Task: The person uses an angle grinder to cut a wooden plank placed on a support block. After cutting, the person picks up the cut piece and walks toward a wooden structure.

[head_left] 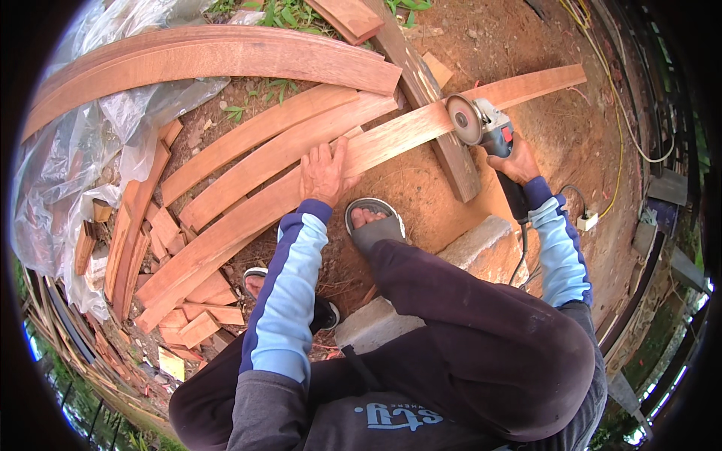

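A long reddish wooden plank (398,141) runs slantwise from the lower left to the upper right. My left hand (323,171) lies on it with the fingers stretched toward its far edge and the thumb apart. In my right hand (519,161) is a blue-grey angle grinder (495,134), gripped around its body with a red switch showing. The grinder's round disc (465,119) is at the plank's surface; whether it touches cannot be told. Under the plank, near the disc, crosses a darker wooden beam (453,161).
Several planks (271,146) lie at the left, beside a stack of longer boards (218,56) on clear plastic sheeting (64,161). Wood offcuts (199,328) are heaped at lower left. A concrete block (477,244) sits by my foot. A yellow cord (621,161) and a white socket (587,221) are at right.
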